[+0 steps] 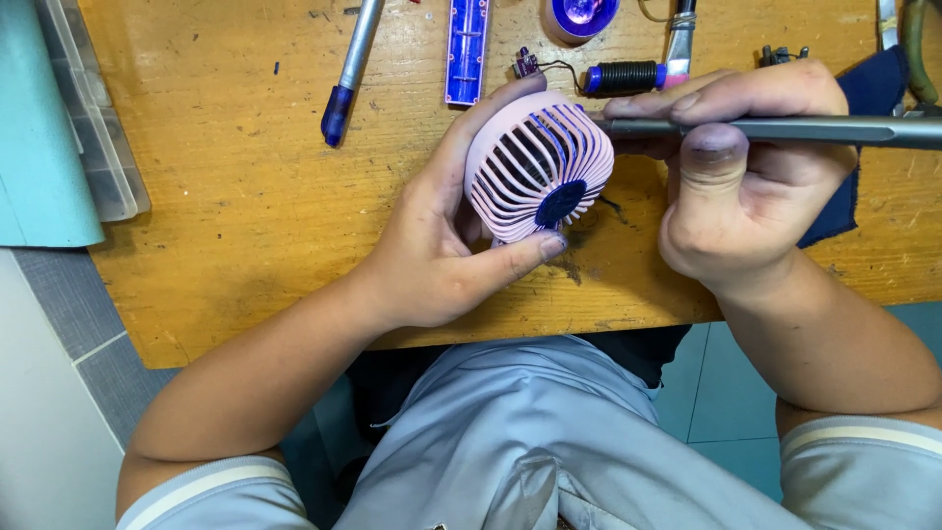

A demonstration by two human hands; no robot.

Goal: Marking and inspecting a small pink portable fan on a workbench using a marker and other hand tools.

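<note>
A small pink fan head (pixel 538 165), round with a slatted grille and a dark blue hub at its centre, is held just above the near edge of a wooden workbench (pixel 235 196), tilted so the grille faces up and toward the camera. The person's left hand (pixel 442 245) cups it from the left, fingers curled behind the housing and the thumb pressed under the lower rim. The right hand (pixel 746 186) is closed around a grey metal tool shaft (pixel 785 129), held like a pen, its tip resting at the upper right edge of the grille. The fan looks light and made of thin plastic; the ribs would likely flex or snap under pressure, so the solid outer rim seems the safer place to grip. Behind it on the bench lie a pen with a blue tip (pixel 348 74), a blue plastic strip (pixel 467 49), a small black wire coil with blue ends (pixel 623 77) and a dark blue cloth (pixel 873 98) under the right hand. The wood is scratched and stained. A pale green tray (pixel 39 128) sits at the left, over grey floor tiles (pixel 69 314).
</note>
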